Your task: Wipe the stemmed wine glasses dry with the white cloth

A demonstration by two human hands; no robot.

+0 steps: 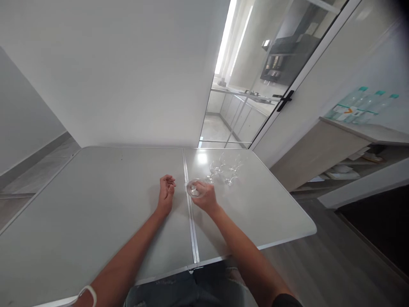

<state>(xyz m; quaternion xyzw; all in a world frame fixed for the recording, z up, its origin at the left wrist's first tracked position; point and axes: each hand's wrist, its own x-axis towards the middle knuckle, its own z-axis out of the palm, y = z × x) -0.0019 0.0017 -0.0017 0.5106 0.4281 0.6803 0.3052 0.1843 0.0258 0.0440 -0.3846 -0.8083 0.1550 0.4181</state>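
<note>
My right hand (207, 197) is closed around a clear wine glass (190, 192), holding it over the metal seam of the table. One round end of the glass faces up toward me. My left hand (166, 192) is just left of the glass, its fingers loosely curled and apart, with nothing visible in it. Several more clear stemmed glasses (229, 181) stand beyond my right hand, close together on the right half of the table. Their transparent outlines are faint and overlap.
The pale folding table (105, 204) has a metal seam (192, 230) running toward me. A white wall (134, 76) rises behind it, beside a glass door (246, 85) with a black handle. At right, a wooden cabinet (332, 145) carries several plastic bottles (361, 106).
</note>
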